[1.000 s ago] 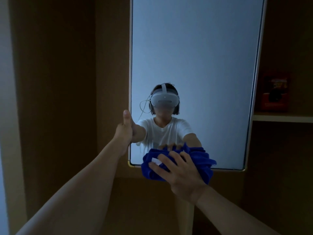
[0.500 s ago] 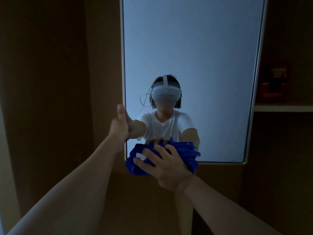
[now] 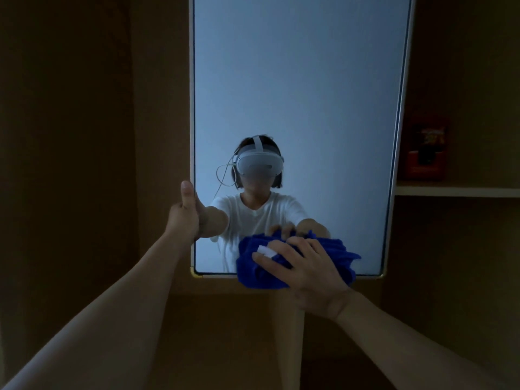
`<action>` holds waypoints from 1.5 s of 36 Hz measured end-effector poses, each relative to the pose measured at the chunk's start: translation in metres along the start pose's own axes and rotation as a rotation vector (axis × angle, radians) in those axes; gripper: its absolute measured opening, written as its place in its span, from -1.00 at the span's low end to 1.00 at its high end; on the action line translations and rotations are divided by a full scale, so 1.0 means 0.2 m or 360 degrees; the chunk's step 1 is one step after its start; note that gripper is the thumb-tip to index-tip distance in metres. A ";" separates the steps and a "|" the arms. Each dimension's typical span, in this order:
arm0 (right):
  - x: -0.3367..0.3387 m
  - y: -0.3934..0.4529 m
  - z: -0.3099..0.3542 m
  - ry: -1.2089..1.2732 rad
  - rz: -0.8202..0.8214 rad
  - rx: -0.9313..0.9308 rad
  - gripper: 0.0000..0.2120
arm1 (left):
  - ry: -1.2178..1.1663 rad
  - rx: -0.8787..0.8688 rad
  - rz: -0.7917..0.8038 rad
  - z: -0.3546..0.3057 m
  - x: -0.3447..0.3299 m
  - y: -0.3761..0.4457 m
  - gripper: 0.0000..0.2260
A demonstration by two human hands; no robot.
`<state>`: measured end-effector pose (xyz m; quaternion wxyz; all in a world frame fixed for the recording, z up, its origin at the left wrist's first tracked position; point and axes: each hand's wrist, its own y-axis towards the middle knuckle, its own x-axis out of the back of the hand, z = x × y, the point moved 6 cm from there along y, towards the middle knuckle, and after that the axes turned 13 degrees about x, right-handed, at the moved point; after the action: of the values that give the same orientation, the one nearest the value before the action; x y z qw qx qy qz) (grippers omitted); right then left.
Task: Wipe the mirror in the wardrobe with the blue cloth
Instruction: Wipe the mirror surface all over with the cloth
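Right hand (image 3: pixel 306 273) spread wide, fingers splayed and pressing a bunched blue cloth (image 3: pixel 295 261) flat against the glass at the bottom edge of the mirror (image 3: pixel 298 94), right of its lower left corner; a white label on the cloth showing between index finger and thumb, and the lower folds of the cloth hanging over the mirror's bottom frame. Left hand (image 3: pixel 184 213) clamped on the mirror's left edge above that same corner, thumb upright along the front of the frame, the other fingers hidden behind the edge, so their lie impossible to tell. Both forearms bare, reaching up from the lower corners toward the mirror. In the glass, a reflected person (image 3: pixel 257 204) in a white T-shirt and a white headset with a trailing cable, arms stretched to meet the real hands. Mirror tall, thin-framed, with yellow corner pieces at the bottom, mounted inside a dim brown wardrobe (image 3: pixel 84 136). To the right of the mirror, a pale shelf (image 3: pixel 455 191) carrying a red box (image 3: pixel 426 153), its print too dark to read.
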<state>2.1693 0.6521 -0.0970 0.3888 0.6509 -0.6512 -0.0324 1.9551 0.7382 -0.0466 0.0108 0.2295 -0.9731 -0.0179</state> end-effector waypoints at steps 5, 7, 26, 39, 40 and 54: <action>0.21 0.04 -0.24 -0.0050 -0.0446 -0.0408 -0.40 | 0.0030 -0.0122 0.0067 0.00 0.01 -0.01 -0.28; 0.26 0.04 -0.35 -0.0106 -0.0498 -0.0514 -0.39 | 0.0027 -0.0137 0.0051 0.00 0.01 0.00 -0.28; -0.08 -0.15 0.04 0.0326 -0.0144 -0.0371 -0.48 | -0.0133 0.0000 -0.0073 0.02 -0.02 0.04 -0.35; 0.18 -0.17 -0.11 0.0516 -0.0239 -0.0600 -0.56 | 0.0025 0.0017 -0.0078 0.01 0.02 -0.02 -0.28; 0.23 -0.19 -0.17 0.0467 -0.0418 -0.0738 -0.58 | 0.0038 -0.0007 -0.0070 0.01 0.02 -0.02 -0.26; 0.23 -0.50 -0.51 -0.0022 -0.0378 -0.1751 -0.24 | 0.0012 0.0015 -0.0078 0.02 0.03 -0.01 -0.22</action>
<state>2.3150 0.6450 -0.0597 0.6604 0.4208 -0.4631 -0.4152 1.9514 0.7336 -0.0505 0.0128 0.2535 -0.9672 -0.0126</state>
